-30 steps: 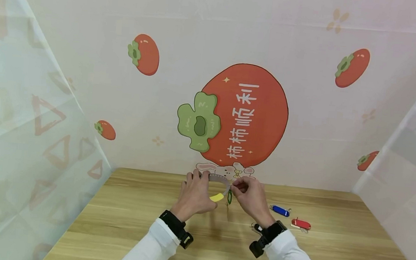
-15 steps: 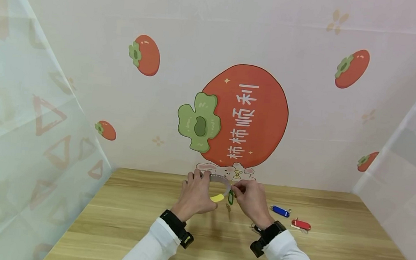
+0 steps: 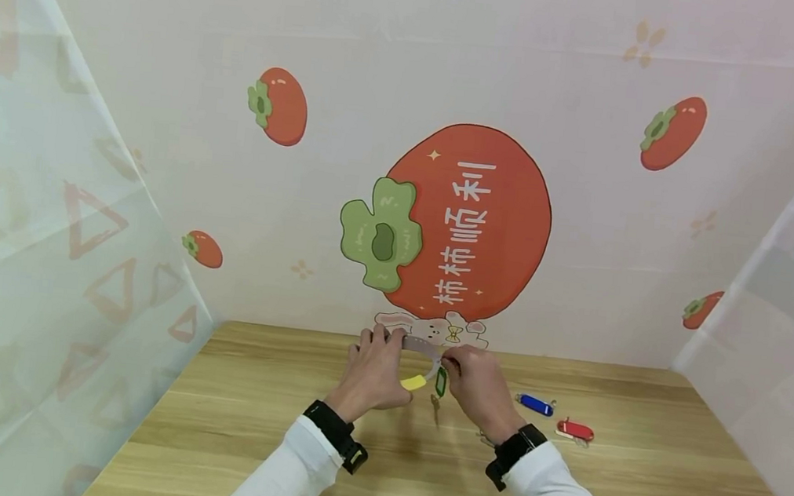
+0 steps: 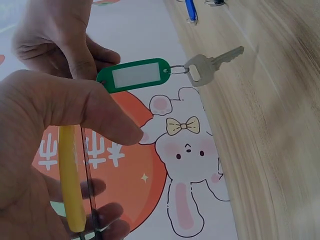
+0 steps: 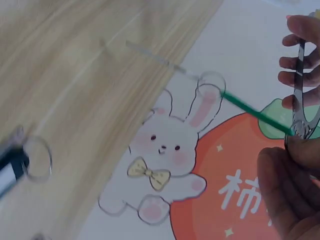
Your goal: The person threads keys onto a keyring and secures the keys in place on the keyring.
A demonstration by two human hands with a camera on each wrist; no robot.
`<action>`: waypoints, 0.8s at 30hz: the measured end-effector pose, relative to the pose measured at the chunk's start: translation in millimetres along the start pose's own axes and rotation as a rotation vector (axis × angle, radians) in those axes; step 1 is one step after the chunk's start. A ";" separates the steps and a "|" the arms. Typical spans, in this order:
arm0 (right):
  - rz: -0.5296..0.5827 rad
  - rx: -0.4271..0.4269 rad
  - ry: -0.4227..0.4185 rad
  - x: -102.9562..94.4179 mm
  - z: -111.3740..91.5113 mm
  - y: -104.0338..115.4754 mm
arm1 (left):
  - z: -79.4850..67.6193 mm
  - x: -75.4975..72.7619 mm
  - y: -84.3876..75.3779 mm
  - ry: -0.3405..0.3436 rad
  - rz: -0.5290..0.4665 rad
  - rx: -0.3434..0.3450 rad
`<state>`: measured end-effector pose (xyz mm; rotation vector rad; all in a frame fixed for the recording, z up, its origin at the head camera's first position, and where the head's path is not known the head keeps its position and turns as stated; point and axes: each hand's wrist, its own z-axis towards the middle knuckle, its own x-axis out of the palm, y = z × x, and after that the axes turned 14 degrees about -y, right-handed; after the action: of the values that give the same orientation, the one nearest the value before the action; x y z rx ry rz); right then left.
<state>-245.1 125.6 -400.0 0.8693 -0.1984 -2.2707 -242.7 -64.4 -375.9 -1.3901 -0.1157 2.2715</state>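
A large flat metal ring [image 3: 424,346] with a yellow sleeve [image 3: 413,383] on part of it is held up above the back of the table. My left hand [image 3: 373,372] grips its left side, fingers behind and thumb in front. At the ring's right edge, my right hand [image 3: 480,389] pinches the end of a green key tag [image 4: 135,75] where it meets the ring; the exact contact is hidden by the fingertips. The tag hangs down, with a silver key [image 4: 201,70] dangling from a small wire loop at its lower end.
On the wooden table [image 3: 268,426], right of the hands, lie a blue key tag [image 3: 534,404] and a red key tag [image 3: 575,430]. A dark key tag [image 5: 12,170] lies near the right wrist, mostly hidden in the head view. A printed cloth wall [image 3: 317,194] stands behind.
The green tag and key hang slightly lower and have turned a little. My right hand has rotated slightly and its wrist has shifted right. The left hand keeps its grip.
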 end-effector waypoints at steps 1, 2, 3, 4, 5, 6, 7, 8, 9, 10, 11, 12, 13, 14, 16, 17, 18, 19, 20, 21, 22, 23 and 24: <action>0.020 0.047 0.008 0.2 0.0 0.0 | 0.0 0.4 -0.2 -0.006 -0.002 -0.004; 0.046 0.103 0.015 0.5 0.2 0.1 | -0.1 1.2 -0.4 -0.015 -0.005 -0.009; 0.073 0.161 0.019 0.8 0.6 0.2 | -0.4 1.8 -1.0 -0.025 -0.006 -0.015; 0.098 0.218 0.022 1.2 1.0 0.1 | -0.6 2.3 -1.6 -0.036 -0.007 -0.019; 0.122 0.268 0.025 1.3 1.5 0.1 | -1.0 3.2 -2.2 -0.046 -0.006 -0.023; 0.143 0.310 0.029 1.4 1.9 0.1 | -1.1 3.9 -2.9 -0.055 -0.004 -0.025; 0.161 0.343 0.031 1.4 2.4 0.4 | -1.3 4.5 -3.4 -0.063 -0.001 -0.025; 0.172 0.367 0.032 1.4 2.7 0.4 | -1.6 5.0 -4.0 -0.070 0.000 -0.025; 0.175 0.376 0.031 1.6 3.0 0.3 | -1.7 5.1 -4.5 -0.073 0.001 -0.023; 0.174 0.375 0.029 1.7 3.1 0.2 | -1.6 5.2 -4.8 -0.075 0.002 -0.018; 0.167 0.361 0.026 1.8 3.2 0.3 | -1.5 5.2 -5.0 -0.074 0.005 -0.013; 0.154 0.338 0.021 1.9 3.3 0.3 | -1.3 4.9 -5.1 -0.072 0.005 -0.007; 0.137 0.306 0.014 2.1 3.3 0.2 | -1.1 4.7 -5.0 -0.068 0.007 -0.001; 0.115 0.266 0.005 2.2 3.3 -0.2 | -0.8 4.6 -4.9 -0.061 0.009 0.005; 0.078 0.188 -0.009 2.0 3.2 -0.3 | 0.1 4.2 -4.3 -0.043 0.013 0.012; 0.062 0.152 -0.012 2.0 3.2 -0.4 | 0.4 4.3 -3.7 -0.033 0.013 0.013; 0.048 0.123 -0.014 1.8 3.2 -0.3 | 0.8 4.4 -3.0 -0.022 0.012 0.012; 0.039 0.099 -0.016 1.9 3.0 -0.5 | 1.0 4.4 -2.5 -0.013 0.012 0.009; 0.034 0.084 -0.017 2.0 2.9 -0.5 | 1.1 4.4 -1.9 -0.004 0.011 0.005; 0.032 0.083 -0.014 2.2 2.7 -0.7 | 1.2 4.4 -1.5 -0.001 0.007 0.001; 0.035 0.088 -0.011 2.5 2.4 -1.0 | 1.1 4.5 -1.1 0.003 0.003 -0.003; 0.041 0.101 -0.008 2.9 2.1 -1.4 | 1.1 4.4 -1.0 0.005 -0.001 -0.007; 0.055 0.128 -0.004 3.1 2.0 -1.6 | 1.1 4.4 -1.1 0.004 -0.002 -0.010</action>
<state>-248.9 124.5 -400.7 0.9140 -0.3680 -2.2279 -244.9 -61.4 -378.6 -1.3985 -0.1282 2.2696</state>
